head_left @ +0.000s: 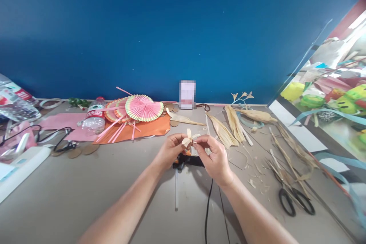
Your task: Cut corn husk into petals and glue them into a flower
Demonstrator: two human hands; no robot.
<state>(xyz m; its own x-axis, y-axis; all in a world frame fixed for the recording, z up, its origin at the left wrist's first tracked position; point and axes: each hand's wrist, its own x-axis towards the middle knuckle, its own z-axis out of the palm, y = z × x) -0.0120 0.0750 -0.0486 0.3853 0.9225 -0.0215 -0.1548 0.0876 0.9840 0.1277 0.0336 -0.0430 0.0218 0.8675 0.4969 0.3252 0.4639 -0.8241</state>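
Observation:
Between my two hands, above the middle of the table, is a small pale flower (189, 139) with petals that look like dried corn husk. My left hand (174, 148) pinches it from the left with thumb and fingers. From the right, the fingertips of my right hand (213, 156) close on a petal. Under my hands lies a black glue gun (193, 160), partly hidden by them, with a clear glue stick (176, 190) pointing toward me. Dried corn husks (221, 127) spread out beyond my right hand, and a finished-looking stem of husk flowers (242, 97) leans behind them.
Black-handled scissors (296, 198) lie at the right among husk strips and scraps. Paper fans (144, 112) rest on orange paper (156, 126) at the back left, beside a plastic bottle (95, 116). A white power strip (25, 167) is far left. A blue wall (171, 38) bounds the back.

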